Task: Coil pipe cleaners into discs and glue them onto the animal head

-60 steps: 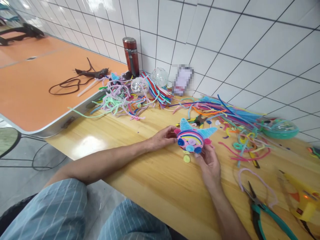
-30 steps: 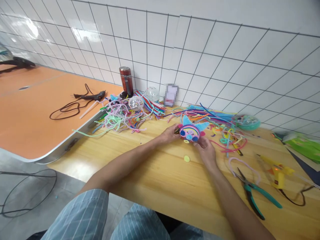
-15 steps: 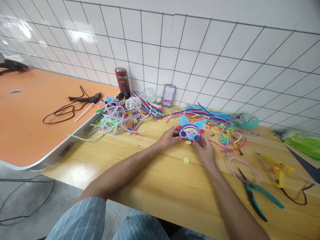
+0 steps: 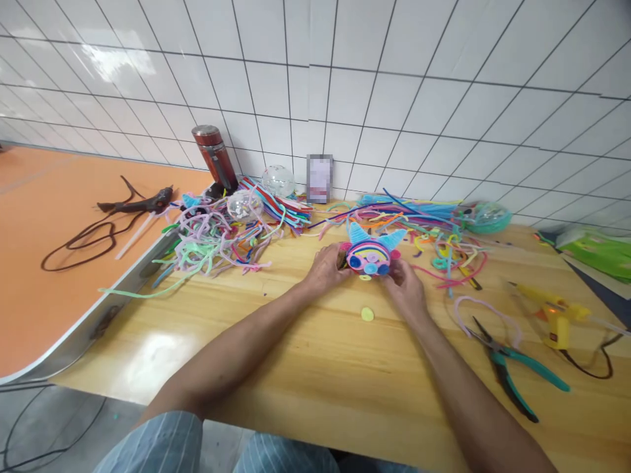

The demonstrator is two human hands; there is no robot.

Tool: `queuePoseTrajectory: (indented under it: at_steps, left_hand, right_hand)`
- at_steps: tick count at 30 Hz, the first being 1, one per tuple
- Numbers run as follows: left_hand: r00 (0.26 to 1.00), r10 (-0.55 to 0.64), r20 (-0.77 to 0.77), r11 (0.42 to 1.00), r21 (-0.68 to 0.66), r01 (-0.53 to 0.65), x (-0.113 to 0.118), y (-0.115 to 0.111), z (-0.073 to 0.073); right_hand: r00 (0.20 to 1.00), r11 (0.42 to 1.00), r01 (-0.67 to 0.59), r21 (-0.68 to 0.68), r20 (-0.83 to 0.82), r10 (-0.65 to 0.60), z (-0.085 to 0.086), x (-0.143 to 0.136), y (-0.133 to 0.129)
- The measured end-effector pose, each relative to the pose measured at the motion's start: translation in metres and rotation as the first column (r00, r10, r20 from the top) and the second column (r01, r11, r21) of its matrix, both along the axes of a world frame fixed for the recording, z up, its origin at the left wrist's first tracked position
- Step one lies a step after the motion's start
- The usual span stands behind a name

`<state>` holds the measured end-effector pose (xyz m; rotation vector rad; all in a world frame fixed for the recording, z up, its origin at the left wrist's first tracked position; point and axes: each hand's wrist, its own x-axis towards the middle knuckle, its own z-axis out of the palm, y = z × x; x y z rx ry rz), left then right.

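Between my two hands is a round, colourful pipe-cleaner figure with two pointed blue ears and coiled discs in blue and pink on its front. My left hand is closed on its left side. On its right side my right hand grips the lower edge, with the fingertips partly hidden behind it. A small yellow coil shows under the figure. On the wooden table just in front of it lies a yellow disc.
At left are tangled pipe cleaners, a red flask and a black glue gun. More pipe cleaners lie behind. Pliers and a yellow glue gun rest at right. A phone leans on the wall.
The camera view has shifted, so the flask and the left-hand items appear further left. Both hands still hold the figure, which has turned or tilted slightly.
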<state>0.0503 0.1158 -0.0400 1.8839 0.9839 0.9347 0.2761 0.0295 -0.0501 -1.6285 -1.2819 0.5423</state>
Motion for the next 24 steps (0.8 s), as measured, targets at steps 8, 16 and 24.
queuePoseTrajectory:
  at_steps: [8, 16, 24]
  left_hand:
    - [0.999, -0.019, -0.036, 0.996, 0.085, 0.022, -0.0034, -0.0031, 0.0014]
    - [1.000, -0.030, -0.004, 0.996, 0.080, 0.030, -0.0010, -0.0033, 0.0049]
    - [0.997, -0.056, 0.054, 0.998, 0.036, 0.054, -0.0017, -0.0019, 0.0036]
  right_hand:
    - [0.999, 0.998, -0.049, 0.025, -0.013, 0.050, 0.0024, -0.0003, -0.0060]
    - [0.999, 0.999, -0.054, 0.008, 0.010, 0.054, 0.0047, -0.0041, -0.0029]
    - [0.999, 0.999, -0.040, 0.025, 0.036, 0.039, 0.0085, -0.0062, -0.0036]
